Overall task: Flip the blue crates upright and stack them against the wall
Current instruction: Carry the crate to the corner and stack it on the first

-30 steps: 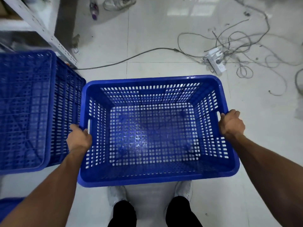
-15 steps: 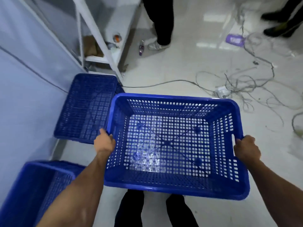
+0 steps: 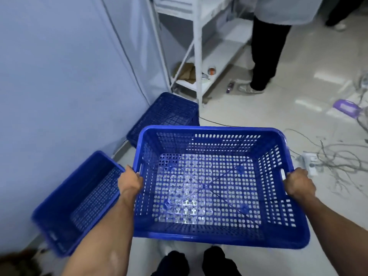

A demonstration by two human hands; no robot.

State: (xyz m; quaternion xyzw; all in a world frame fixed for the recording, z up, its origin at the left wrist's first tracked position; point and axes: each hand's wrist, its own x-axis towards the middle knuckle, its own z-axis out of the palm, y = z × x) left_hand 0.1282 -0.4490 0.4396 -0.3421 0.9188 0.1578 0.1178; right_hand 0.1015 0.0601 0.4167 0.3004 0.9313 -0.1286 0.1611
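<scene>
I hold an upright blue perforated crate (image 3: 211,134) in front of me, above the floor. My left hand (image 3: 130,181) grips its left rim and my right hand (image 3: 298,183) grips its right rim by the handle slot. A second blue crate (image 3: 65,198) stands upright on the floor at my left, against the pale wall (image 3: 59,76). Further along the wall a third blue crate (image 3: 169,110) lies upside down, its ribbed base facing up.
A white metal shelf rack (image 3: 197,56) stands beyond the overturned crate. A person's legs (image 3: 262,52) are behind it. Loose cables and a power strip (image 3: 310,162) lie on the tiled floor at the right. My feet (image 3: 195,259) show below the crate.
The view has swung left toward the wall and lifted. The held crate has moved with me, and the upright crate at the wall now lies closer at my left. Both hands keep their grip.
</scene>
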